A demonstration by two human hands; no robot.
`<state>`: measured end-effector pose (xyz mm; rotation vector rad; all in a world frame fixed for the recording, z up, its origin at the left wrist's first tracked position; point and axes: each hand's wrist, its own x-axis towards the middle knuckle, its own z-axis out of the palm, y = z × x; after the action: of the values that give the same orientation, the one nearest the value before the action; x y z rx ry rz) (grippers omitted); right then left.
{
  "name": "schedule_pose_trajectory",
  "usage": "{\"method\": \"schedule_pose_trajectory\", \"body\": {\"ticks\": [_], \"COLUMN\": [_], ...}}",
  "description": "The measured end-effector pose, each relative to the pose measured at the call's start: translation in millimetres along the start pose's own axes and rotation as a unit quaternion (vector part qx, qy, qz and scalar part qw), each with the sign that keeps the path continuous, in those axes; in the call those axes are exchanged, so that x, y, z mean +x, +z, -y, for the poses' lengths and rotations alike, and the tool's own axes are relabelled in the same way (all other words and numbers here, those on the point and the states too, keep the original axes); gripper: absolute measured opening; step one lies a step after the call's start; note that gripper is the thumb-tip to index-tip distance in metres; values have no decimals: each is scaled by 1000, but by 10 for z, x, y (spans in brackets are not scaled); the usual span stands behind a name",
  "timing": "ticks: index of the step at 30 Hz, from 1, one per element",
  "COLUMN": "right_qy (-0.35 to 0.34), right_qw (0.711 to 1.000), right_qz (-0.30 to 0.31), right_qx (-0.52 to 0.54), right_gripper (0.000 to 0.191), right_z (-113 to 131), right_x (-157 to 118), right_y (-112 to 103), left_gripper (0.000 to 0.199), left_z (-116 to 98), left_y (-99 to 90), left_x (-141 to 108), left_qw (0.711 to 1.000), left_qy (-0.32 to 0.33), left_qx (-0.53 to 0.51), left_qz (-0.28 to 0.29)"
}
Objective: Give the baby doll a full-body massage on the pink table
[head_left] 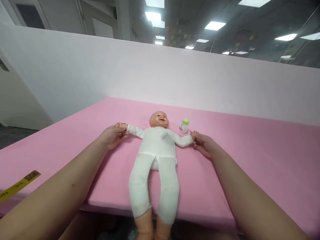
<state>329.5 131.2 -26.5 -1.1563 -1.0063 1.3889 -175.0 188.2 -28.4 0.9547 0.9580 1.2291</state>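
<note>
Pink table (pixel 207 186) supports the supine doll (pixel 160 141), feet beyond the near edge; left hand (pixel 113 136) and right hand (pixel 206 145) each pinch one doll hand (pixel 122 126), presumably keeping its arms outspread.

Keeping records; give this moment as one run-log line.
doll: face-up, pink table | left hand: holding one doll hand | right hand: holding other doll hand | bottle: near doll

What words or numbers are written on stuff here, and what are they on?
Yellow strip: dark letters, too blurred to read for sure; the dark pattern at its end gives no readable word.
Small green-capped bottle: purple print on its label, too small to read.
No other writing that I can make out.
</note>
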Motion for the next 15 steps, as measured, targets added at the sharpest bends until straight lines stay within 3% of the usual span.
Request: {"method": "schedule_pose_trajectory", "body": {"ticks": [3, 6, 12, 15], "right_qy": [13, 26, 12, 43], "right_qw": [999, 998, 1000, 998], "right_qz": [45, 56, 5, 7], "right_qx": [5, -16, -11, -39], "right_gripper": [24, 26, 16, 19], "right_z": [-24, -69, -79, -43], "right_x": [-25, 23, 150, 191], "right_y": [94, 145, 152, 171], "left_gripper": [41, 52, 49, 39], "left_z": [64, 134, 108, 97], "left_y": [99, 184, 330, 396], "left_x": [-31, 13, 270, 355], "left_qw": [997, 990, 979, 976], "left_qy": [-7, 0, -90, -99], "left_qx": [67, 138, 171, 160], "left_qz": [38, 37, -71, -106]}}
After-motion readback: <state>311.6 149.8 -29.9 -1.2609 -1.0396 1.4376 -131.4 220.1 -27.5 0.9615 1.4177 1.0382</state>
